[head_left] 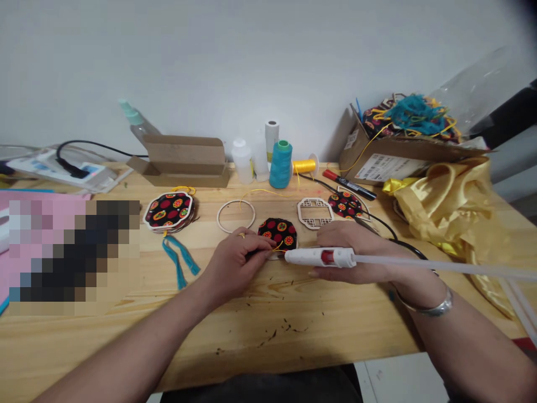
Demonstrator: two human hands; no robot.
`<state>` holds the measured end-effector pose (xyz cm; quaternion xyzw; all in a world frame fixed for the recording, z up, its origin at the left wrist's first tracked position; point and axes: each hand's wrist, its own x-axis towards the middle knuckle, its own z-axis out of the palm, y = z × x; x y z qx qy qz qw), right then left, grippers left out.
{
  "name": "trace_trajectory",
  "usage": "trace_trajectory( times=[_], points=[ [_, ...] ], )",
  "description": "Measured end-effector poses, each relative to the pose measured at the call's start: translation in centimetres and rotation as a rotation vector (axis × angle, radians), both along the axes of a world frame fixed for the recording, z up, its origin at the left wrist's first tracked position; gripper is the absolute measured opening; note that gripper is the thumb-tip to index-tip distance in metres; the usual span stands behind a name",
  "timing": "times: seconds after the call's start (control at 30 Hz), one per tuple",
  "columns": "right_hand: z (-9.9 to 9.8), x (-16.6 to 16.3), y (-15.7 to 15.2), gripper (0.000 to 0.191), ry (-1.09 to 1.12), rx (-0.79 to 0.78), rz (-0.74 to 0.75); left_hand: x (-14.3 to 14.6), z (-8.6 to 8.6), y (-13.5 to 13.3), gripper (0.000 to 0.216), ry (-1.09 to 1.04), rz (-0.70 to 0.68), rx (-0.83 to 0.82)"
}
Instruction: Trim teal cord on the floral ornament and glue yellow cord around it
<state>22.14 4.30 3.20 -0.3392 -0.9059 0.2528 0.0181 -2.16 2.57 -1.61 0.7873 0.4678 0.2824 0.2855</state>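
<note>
A black piece of fabric with red and orange flowers (277,228) lies on the table before me. My left hand (239,260) is closed at its lower left edge, pinching a thin yellow cord (278,245) against it. Wrapped in my right hand (364,245) is a white hot glue gun (306,257), its nozzle at the fabric's lower edge near my left fingertips. A long translucent glue stick (419,263) runs out of its back. Behind the fabric lie a thin wooden ring (218,217) and a wooden lattice frame (300,215).
To the left sits a stack of framed floral pieces (168,211) with a teal tassel (176,263). Teal thread (281,165), yellow cord on a spool (304,166) and an open cardboard box (184,176) stand behind. A filled box (386,166) and gold cloth (444,207) occupy the right.
</note>
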Motion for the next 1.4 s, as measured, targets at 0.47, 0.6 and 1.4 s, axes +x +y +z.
trace_trajectory(
  times=[0.47,0.6,1.4],
  points=[
    [0.3,-0.3,0.0,0.037,-0.100,-0.031,-0.062,0.0,0.0,0.1,0.015,0.002,-0.001,-0.001],
    [0.1,0.3,0.0,0.038,-0.084,-0.039,-0.050,-0.1,0.0,0.0,0.015,-0.003,0.002,-0.009],
    [0.3,-0.3,-0.1,0.038,-0.104,-0.013,-0.061,0.0,0.0,0.1,0.015,-0.010,0.005,-0.005]
  ],
)
